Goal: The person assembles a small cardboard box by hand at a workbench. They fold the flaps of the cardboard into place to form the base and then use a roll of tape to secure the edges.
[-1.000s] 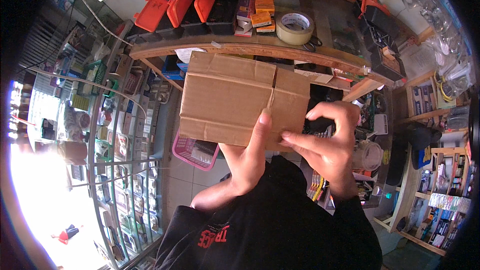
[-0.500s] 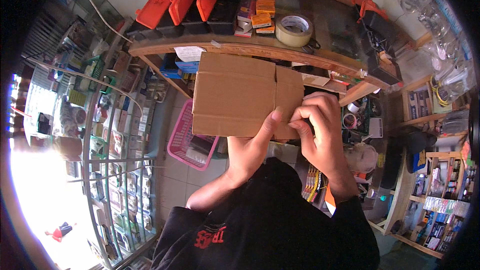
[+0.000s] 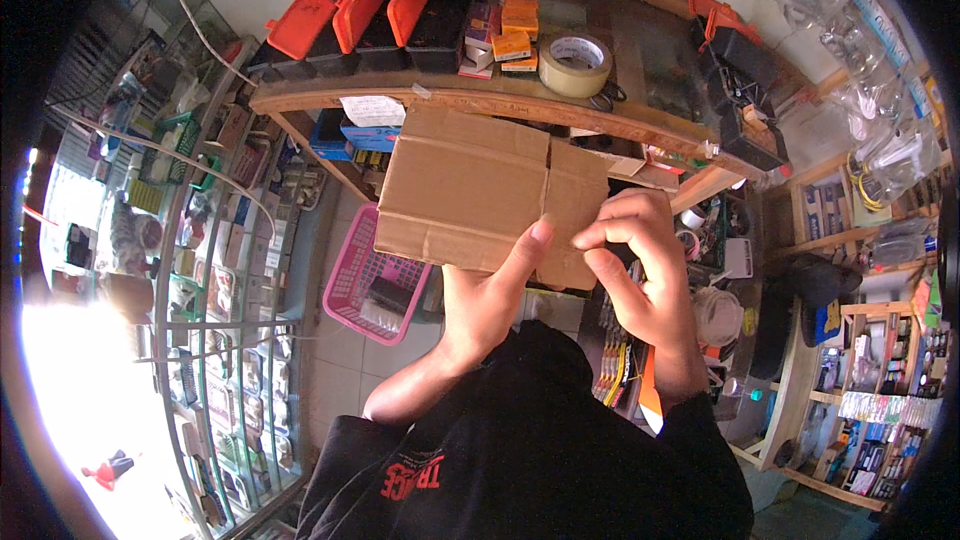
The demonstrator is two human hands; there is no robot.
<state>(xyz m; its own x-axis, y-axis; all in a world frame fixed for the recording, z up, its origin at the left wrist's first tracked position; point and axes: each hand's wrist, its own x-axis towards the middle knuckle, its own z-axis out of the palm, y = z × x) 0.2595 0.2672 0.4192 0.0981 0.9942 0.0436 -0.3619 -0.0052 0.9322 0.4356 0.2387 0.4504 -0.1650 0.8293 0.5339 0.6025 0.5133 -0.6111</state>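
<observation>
A flat, brown cardboard box (image 3: 460,185) with a crease line and a flap at its right end is held up before me. My left hand (image 3: 480,305) grips its near edge, thumb pressed on top and the other fingers hidden underneath. Over the right flap (image 3: 580,185) hovers my right hand (image 3: 645,265), its index finger and thumb bent and a little apart. The index fingertip is at the cardboard's surface; whether it touches cannot be made out. Nothing shows between those two fingertips.
Beyond the box runs a wood-edged glass counter (image 3: 480,105) bearing a tape roll (image 3: 575,65), small orange boxes (image 3: 512,46) and black bins with orange lids (image 3: 365,10). A pink basket (image 3: 345,290) stands on the tiled floor. Glass shelves (image 3: 225,340) line the left.
My right thumb and index finger, closer together before, have come apart. The box has shifted slightly left and tilted a little, with my left hand still on it.
</observation>
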